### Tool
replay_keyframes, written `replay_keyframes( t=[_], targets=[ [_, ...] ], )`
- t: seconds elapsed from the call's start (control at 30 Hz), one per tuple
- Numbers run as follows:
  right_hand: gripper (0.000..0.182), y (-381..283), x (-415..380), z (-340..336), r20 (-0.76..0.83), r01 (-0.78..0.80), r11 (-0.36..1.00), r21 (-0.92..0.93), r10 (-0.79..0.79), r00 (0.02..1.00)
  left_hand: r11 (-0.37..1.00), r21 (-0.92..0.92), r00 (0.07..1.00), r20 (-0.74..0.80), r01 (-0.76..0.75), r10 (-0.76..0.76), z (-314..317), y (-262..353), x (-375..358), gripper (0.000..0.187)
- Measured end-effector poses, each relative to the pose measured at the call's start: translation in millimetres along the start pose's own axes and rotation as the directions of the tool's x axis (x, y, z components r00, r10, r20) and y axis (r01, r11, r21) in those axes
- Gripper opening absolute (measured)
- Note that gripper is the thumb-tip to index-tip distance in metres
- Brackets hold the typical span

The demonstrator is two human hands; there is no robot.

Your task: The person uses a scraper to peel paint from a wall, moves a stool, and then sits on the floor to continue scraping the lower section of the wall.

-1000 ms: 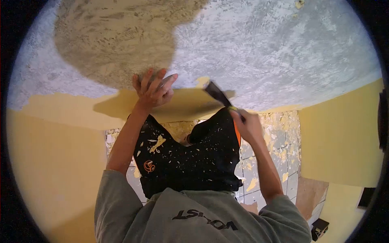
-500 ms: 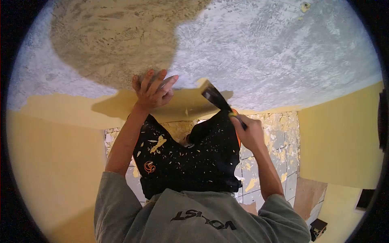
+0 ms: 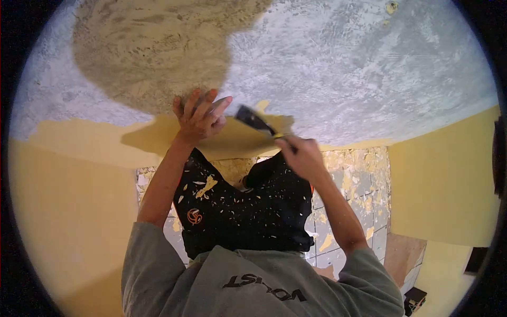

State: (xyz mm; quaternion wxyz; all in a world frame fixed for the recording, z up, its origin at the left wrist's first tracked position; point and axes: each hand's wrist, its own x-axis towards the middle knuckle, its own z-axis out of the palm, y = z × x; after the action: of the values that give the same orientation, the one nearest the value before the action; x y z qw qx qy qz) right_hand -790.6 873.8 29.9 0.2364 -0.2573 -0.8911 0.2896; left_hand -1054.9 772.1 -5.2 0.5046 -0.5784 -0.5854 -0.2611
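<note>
My right hand (image 3: 304, 157) is wrapped round the handle of a scraper (image 3: 253, 119). Its dark, wide blade points up and to the left, close over the line where yellow paint meets bare grey wall (image 3: 338, 68). A small yellow flake (image 3: 262, 105) shows just above the blade. My left hand (image 3: 199, 117) lies against the wall with its fingers spread, left of the scraper. Below both hands runs a strip of yellow paint (image 3: 232, 140), partly in shadow.
Paint chips lie on my black trousers (image 3: 243, 222). The tiled floor (image 3: 364, 185) beneath is strewn with yellow scrapings. A brown board (image 3: 402, 253) and a small dark box (image 3: 415, 300) are at the lower right. Yellow walls (image 3: 443, 185) stand on both sides.
My right hand has swung left with the scraper, and its blade now sits nearer my left hand. My left hand has stayed in place.
</note>
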Motion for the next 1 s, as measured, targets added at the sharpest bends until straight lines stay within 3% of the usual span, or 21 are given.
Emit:
replay_keyframes(
  t=[0.03,0.07,0.13,0.2,0.27,0.3,0.4,0.43,0.47,0.53,0.6,0.63,0.67,0.73,0.8,0.83,0.93,1.0],
  targets=[
    [0.022,-2.7,1.6,12.1,-0.065,0.119,0.990,-0.073,-0.124,0.990,1.000,0.003,1.000,-0.001,-0.012,0.012,0.0,-2.7,0.7,0.037],
    [0.022,-6.2,-2.2,8.7,-0.073,0.121,0.991,-0.062,-0.125,0.989,0.999,-0.008,0.999,0.022,-0.042,0.042,-2.1,-5.2,-0.9,0.037],
    [0.022,-11.1,-17.6,-20.2,0.049,-0.201,0.980,0.006,0.200,0.978,0.998,-0.013,0.997,0.037,-0.065,0.065,-4.4,-10.0,-2.5,0.038],
    [0.023,1.0,-24.8,-29.9,0.038,-0.244,0.967,0.066,0.242,0.969,0.998,-0.029,0.998,0.018,-0.061,0.061,-1.0,-6.5,-5.3,0.038],
    [0.023,1.5,-21.9,-30.2,0.048,-0.401,0.913,-0.078,0.406,0.913,0.999,-0.037,1.000,-0.013,-0.021,0.021,3.3,-4.6,-6.0,0.036],
    [0.023,5.3,-16.5,-16.3,0.013,-0.339,0.941,0.017,0.338,0.941,0.999,-0.047,0.999,-0.040,-0.014,0.012,3.3,-3.8,-6.9,0.034],
    [0.024,3.4,-30.7,-5.3,0.006,-0.231,0.973,0.023,0.231,0.973,0.996,-0.086,1.000,-0.008,-0.011,0.010,1.4,-6.2,-9.2,0.029],
    [0.024,-5.2,-38.0,-15.6,0.021,-0.295,0.955,-0.041,0.296,0.955,0.996,-0.088,1.000,0.006,-0.009,0.010,-2.1,-3.9,-11.8,0.029],
    [0.024,-4.9,-40.7,-21.0,0.017,-0.294,0.955,-0.034,0.295,0.955,0.995,-0.094,0.999,-0.029,-0.018,0.015,-0.6,-4.2,-9.7,0.029],
    [0.024,-4.1,-38.3,-34.5,0.065,-0.441,0.898,-0.001,0.440,0.896,0.996,-0.092,0.997,-0.081,-0.021,0.013,4.5,-7.2,-3.7,0.029],
    [0.024,-2.7,-21.3,-15.7,0.044,-0.483,0.873,-0.072,0.487,0.873,1.000,-0.028,0.998,-0.066,-0.011,0.010,3.7,-2.7,-4.2,0.031],
    [0.025,2.4,-15.6,-1.7,-0.006,-0.251,0.968,-0.030,0.251,0.968,0.999,-0.029,0.997,-0.076,-0.014,0.011,6.3,-2.0,-4.4,0.031],
    [0.025,4.6,-11.5,6.0,-0.064,0.002,1.000,0.003,-0.002,0.998,0.998,-0.059,0.996,-0.084,-0.020,0.015,8.0,-4.0,-6.2,0.031],
    [0.025,-3.3,-29.0,-4.9,-0.040,-0.049,0.999,-0.006,0.049,0.998,0.996,-0.082,0.996,-0.083,-0.029,0.022,3.8,-6.8,-9.5,0.032],
    [0.024,-8.9,-37.2,-25.4,-0.014,-0.369,0.926,0.079,0.371,0.928,0.995,-0.097,0.997,-0.076,-0.030,0.022,4.5,-6.8,-6.6,0.033],
    [0.024,-9.4,-29.0,-23.0,-0.023,-0.444,0.896,0.007,0.444,0.896,0.996,-0.092,0.997,-0.080,-0.019,0.011,5.1,-6.8,-6.2,0.033],
    [0.024,-3.6,-35.6,-12.6,-0.096,-0.338,0.941,-0.035,0.333,0.938,0.998,-0.059,0.997,-0.082,-0.011,0.006,6.6,-2.7,-3.8,0.033],
    [0.027,-15.0,-48.2,-17.6,-0.066,-0.350,0.936,0.021,0.351,0.934,0.997,-0.073,1.000,-0.030,-0.006,0.004,0.5,-3.8,-5.1,0.032]
  ],
)
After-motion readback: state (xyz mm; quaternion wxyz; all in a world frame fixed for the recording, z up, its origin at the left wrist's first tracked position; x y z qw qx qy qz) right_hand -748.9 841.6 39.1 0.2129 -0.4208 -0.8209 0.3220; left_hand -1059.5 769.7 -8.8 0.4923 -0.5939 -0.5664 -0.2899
